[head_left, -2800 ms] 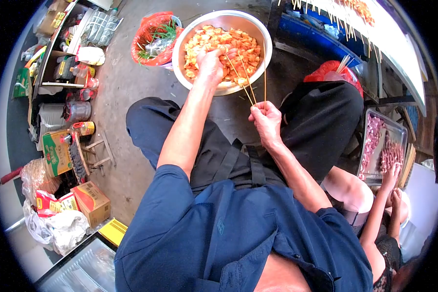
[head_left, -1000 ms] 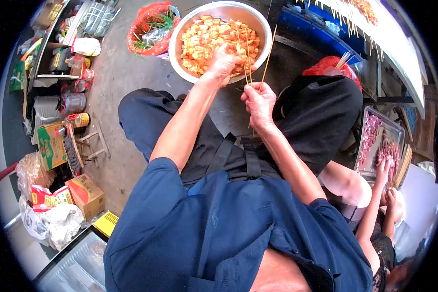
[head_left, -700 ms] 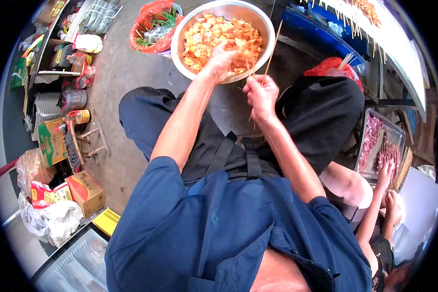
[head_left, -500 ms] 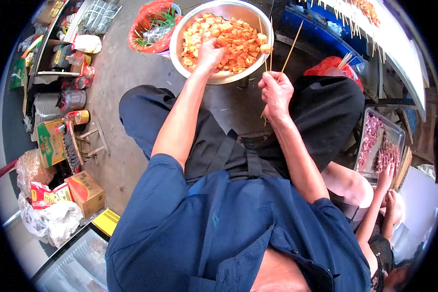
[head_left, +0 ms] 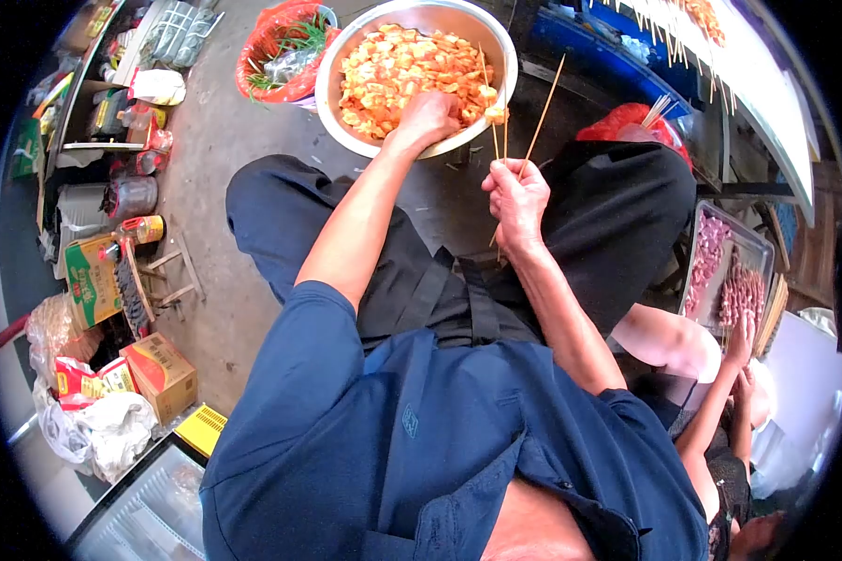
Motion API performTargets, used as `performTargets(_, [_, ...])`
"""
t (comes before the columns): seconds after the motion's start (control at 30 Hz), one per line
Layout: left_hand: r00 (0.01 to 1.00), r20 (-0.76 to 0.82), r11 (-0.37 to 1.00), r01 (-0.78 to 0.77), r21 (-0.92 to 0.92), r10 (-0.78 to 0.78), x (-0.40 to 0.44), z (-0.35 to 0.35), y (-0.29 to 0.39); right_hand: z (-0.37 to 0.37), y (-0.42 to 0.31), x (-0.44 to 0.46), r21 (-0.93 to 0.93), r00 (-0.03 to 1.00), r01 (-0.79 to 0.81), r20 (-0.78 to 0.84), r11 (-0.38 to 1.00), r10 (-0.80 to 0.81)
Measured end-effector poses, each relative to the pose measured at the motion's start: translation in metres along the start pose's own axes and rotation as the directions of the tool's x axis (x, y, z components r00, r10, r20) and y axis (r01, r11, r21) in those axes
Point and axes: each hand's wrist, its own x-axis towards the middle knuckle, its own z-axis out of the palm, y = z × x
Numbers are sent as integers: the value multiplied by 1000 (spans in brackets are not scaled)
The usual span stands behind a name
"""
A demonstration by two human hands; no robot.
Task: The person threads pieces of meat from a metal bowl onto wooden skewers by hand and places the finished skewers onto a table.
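Orange-coated food pieces (head_left: 398, 70) fill much of a wide metal bowl (head_left: 324, 92) at the top centre. My left hand (head_left: 428, 120) is at the bowl's near right part, its fingers curled down against the pieces; what they pinch is hidden. Just outside the near right rim, my right hand (head_left: 516, 194) is closed around the lower parts of three thin wooden skewers (head_left: 545, 112), which point up and fan apart. A couple of orange pieces (head_left: 493, 105) sit on the left skewer, over the bowl's right edge.
Left of the bowl stands a red-lined bucket (head_left: 299, 86) with green stalks. At right are a white table (head_left: 767, 103) with skewers, a red bag (head_left: 608, 126) and a metal tray (head_left: 711, 304) of meat, where another person's hands (head_left: 741, 346) work. Shelves and boxes (head_left: 159, 374) line the left.
My left hand went to the skewers, then back among the pieces, and has shifted right in the bowl. Orange pieces now show on one skewer. My right hand has moved slightly left and down since half a second ago.
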Motion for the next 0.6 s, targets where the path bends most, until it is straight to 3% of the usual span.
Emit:
performTargets(0.03, [1000,1,1000,-3,0,3,1,1,-2,-1,1,-1,1,1000,1,-2,1000,-1])
performTargets(0.1, [999,-13,985,36,-169,-38,-4,-7,0,-5,4,-2,0,1000,-2,8,1000,2])
performTargets(0.13, [986,82,953,163,-254,-147,-5,-12,2,-5,5,-2,2,1000,-2,7,1000,2])
performTargets(0.17, [986,82,954,163,-252,-147,-7,-14,2,-6,5,-2,3,1000,-4,9,1000,4])
performTargets(0.2, [969,107,774,244,-584,-225,-8,-17,3,-6,5,-2,5,1000,-7,13,1000,7])
performTargets(0.23, [945,158,479,284,-831,-286,-9,-21,4,-5,6,-2,7,1000,-6,16,1000,5])
performTargets(0.3, [925,214,121,263,-957,-314,-8,-28,2,-3,5,-3,-37,999,-41,24,998,42])
performTargets(0.37, [953,201,-141,171,-975,-227,-8,-31,-1,-2,9,-4,-55,998,-38,47,998,40])
performTargets(0.4, [954,195,-140,166,-976,-228,-8,-34,-2,-2,10,-5,-73,997,-37,64,997,42])
performTargets(0.47, [955,227,-313,160,-936,-190,-8,-40,-1,0,12,-8,-80,996,-29,80,996,36])
performTargets(0.5, [957,222,-311,157,-938,-188,-9,-41,0,1,12,-9,-86,995,-23,91,996,31])
performTargets(0.57, [958,179,-506,42,-861,-225,-10,-44,4,3,15,-10,-163,994,6,107,987,11])
performTargets(0.6, [978,180,-570,87,-817,-109,-11,-46,4,2,17,-10,-167,994,5,112,986,14])
